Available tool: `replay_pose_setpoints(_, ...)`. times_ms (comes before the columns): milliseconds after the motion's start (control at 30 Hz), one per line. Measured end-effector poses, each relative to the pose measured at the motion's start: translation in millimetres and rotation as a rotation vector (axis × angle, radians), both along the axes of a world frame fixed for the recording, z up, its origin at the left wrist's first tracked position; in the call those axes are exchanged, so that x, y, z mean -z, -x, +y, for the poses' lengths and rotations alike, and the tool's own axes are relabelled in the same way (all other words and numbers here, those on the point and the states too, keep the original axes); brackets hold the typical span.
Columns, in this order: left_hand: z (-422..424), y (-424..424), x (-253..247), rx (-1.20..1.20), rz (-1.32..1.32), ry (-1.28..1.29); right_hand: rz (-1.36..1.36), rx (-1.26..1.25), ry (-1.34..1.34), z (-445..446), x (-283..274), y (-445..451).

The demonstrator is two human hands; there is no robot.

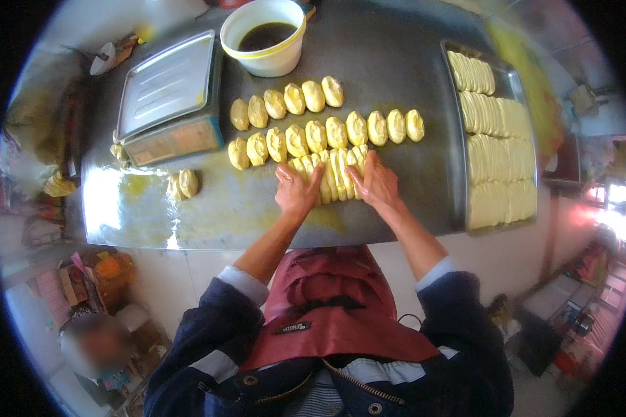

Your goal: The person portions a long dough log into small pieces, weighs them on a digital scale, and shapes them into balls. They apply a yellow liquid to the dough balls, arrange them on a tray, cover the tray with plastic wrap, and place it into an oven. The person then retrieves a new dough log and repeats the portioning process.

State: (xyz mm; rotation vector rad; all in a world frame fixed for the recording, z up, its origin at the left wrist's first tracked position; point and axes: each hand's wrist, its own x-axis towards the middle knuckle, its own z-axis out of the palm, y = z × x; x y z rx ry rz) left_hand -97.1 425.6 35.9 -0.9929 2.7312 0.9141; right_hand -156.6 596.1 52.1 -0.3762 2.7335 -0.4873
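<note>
A packed row of oiled yellow dough strips (337, 180) lies on the dark metal work table (391, 213) in front of me. My left hand (298, 188) grips its left end, with the thumb resting along the strips. At the opposite end my right hand (377, 181) holds the row, its thumb laid inward over the dough. My fingers are partly hidden behind the dough and the hands. Just beyond lies a line of oval dough pieces (316, 136). A shorter line of similar dough pieces (294, 99) sits farther back.
At right stands a metal tray (511, 79) holding several rows of dough strips (502, 159). A white tub (271, 65) of dark liquid is at the back. An upturned metal tray (167, 86) covers a box (180, 139) at left. Two dough pieces (188, 183) lie nearby.
</note>
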Motion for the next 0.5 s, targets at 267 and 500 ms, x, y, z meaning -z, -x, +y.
replay_pose_setpoints(267,13.0,-0.3,8.7,0.063,-0.095,0.003,-0.087,0.128,-0.026,-23.1,3.7,-11.6)
replay_pose_setpoints(500,17.8,-15.1,19.3,0.146,-0.036,0.059,-0.053,0.114,0.075,-32.1,4.8,-17.2)
